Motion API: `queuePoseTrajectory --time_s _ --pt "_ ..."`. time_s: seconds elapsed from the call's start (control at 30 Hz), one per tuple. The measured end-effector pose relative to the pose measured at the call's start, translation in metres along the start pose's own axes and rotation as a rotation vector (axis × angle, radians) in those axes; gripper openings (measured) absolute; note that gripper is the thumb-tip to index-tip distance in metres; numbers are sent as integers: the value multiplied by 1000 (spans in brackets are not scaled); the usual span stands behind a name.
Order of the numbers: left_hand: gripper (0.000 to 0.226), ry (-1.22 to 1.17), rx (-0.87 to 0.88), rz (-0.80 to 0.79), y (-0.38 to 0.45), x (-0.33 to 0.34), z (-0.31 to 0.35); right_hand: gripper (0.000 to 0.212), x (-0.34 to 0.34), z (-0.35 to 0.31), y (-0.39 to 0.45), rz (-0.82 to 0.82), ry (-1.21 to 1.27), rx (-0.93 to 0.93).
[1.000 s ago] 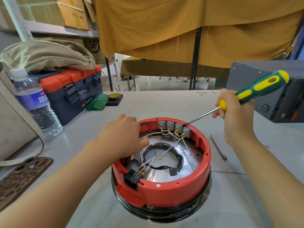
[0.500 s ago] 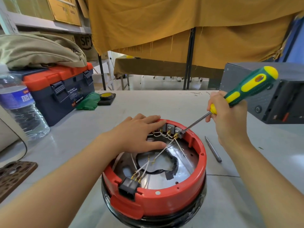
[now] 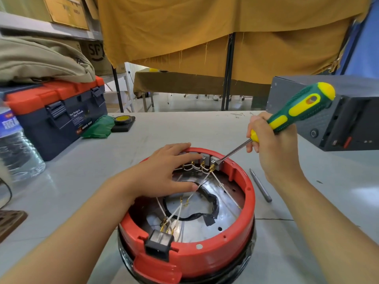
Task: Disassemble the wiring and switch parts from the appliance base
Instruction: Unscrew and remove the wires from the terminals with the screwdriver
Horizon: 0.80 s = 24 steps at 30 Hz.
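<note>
four grey switches (image 3: 202, 157) sit wired along the far rim of the red appliance base (image 3: 205, 257) on the desk (image 3: 205, 128); nothing looks removed yet. left hand (image 3: 164, 173) lies flat, fingers straight, over them; right hand (image 3: 272, 148) grips the screwdriver (image 3: 291, 115), tip at the rightmost switch

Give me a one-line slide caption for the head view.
Left hand steadies the red appliance base while the right hand works a screwdriver tip against the switch blocks.
</note>
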<state>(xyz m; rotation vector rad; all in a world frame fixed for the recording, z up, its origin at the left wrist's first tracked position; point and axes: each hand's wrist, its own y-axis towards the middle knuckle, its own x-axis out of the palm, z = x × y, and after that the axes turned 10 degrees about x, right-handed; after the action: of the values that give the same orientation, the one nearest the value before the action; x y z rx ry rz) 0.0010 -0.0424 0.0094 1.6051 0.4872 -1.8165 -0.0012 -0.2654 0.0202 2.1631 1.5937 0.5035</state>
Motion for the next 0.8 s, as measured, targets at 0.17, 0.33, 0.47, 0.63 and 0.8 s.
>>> queuePoseTrajectory --time_s 0.17,0.33,0.47,0.63,0.8 --pt "63 -18 19 -26 -1 -1 2 25 -2 4 4 27 47 84" --pt "54 19 28 -94 -1 0 1 25 3 12 0 14 46 160" --pt "52 3 26 -111 -1 0 -1 30 8 9 -6 -15 19 74" --pt "53 -1 29 -124 -2 0 -3 35 2 1 -2 73 44 -1" --pt "54 5 25 -129 -2 0 -3 35 4 0 -6 62 -34 -76"
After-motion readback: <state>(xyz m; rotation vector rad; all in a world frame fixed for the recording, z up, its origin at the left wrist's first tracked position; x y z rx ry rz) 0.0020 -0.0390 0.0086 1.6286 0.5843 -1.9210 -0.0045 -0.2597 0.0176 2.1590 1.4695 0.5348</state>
